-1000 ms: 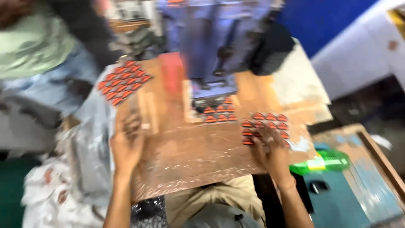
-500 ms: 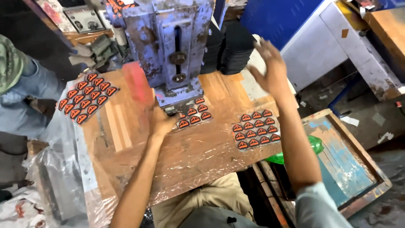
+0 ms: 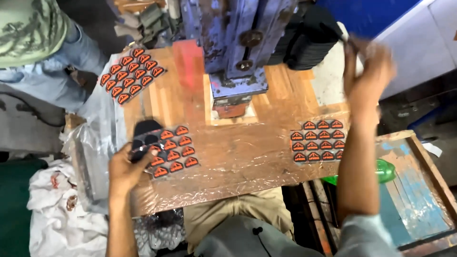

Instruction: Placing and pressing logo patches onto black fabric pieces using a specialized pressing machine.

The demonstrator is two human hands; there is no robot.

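Observation:
My left hand (image 3: 124, 167) grips the left edge of a black sheet of orange triangular patches (image 3: 172, 148), which lies on the film-covered wooden table (image 3: 238, 162) in front of me at the left. My right hand (image 3: 369, 71) is raised and blurred at the table's far right, close to a stack of black pieces (image 3: 309, 43). Whether it holds anything is unclear. A second patch sheet (image 3: 318, 140) lies flat below that arm. The blue press (image 3: 238, 38) stands at the back centre with nothing under its head (image 3: 232, 108).
A third patch sheet (image 3: 131, 74) lies at the far left corner, near another person in a green top and jeans (image 3: 33, 33). A green bottle (image 3: 378, 172) and a blue wooden tray (image 3: 419, 190) sit at my right. White cloth (image 3: 57, 209) lies low left.
My left hand has drawn the patch sheet out from under the press toward the near left. My right hand stayed raised and shifted right. The view tilted down.

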